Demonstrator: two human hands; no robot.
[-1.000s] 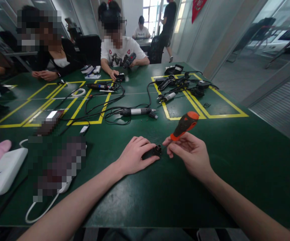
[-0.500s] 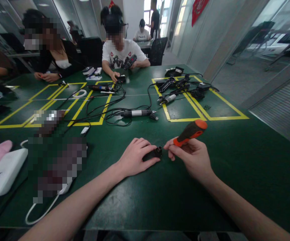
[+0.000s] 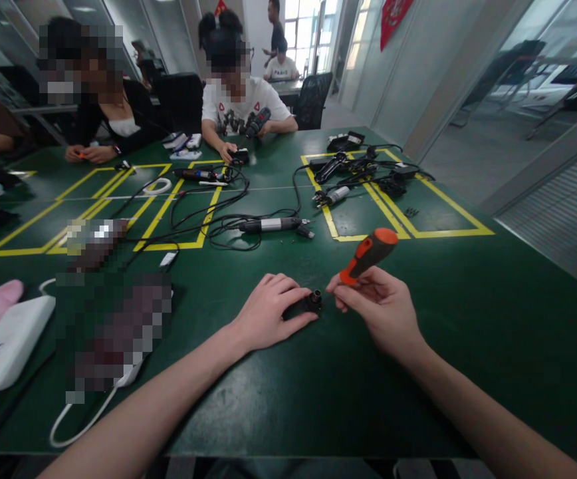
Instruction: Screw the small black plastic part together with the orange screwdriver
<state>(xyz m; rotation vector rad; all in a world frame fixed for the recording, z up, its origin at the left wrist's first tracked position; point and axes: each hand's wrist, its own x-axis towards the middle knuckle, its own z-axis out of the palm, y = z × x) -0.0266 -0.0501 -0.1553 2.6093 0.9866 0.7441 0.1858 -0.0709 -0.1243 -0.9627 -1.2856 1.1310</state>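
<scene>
On the green table my left hand (image 3: 271, 313) is closed over a small black part (image 3: 302, 306) with a round metal collar at its right end; most of it is hidden under the palm and fingers. Just to the right, my right hand (image 3: 375, 299) pinches a screwdriver (image 3: 371, 253) with an orange and dark grey handle near the lower end of that handle. The handle tilts up and to the right. Its tip lies close to the collar, though I cannot tell whether they touch.
Ahead lies an electric screwdriver (image 3: 271, 225) with black cable loops. More tools and cables (image 3: 338, 169) sit within yellow tape frames. A white power bank (image 3: 12, 346) and a blurred-out object (image 3: 123, 332) are at the left. Across the table a person in a white shirt (image 3: 248, 100) holds a drill.
The screwdriver's handle has swung more upright and a little to the left, turned in my right hand's fingers. My left hand and the black part have stayed in place.
</scene>
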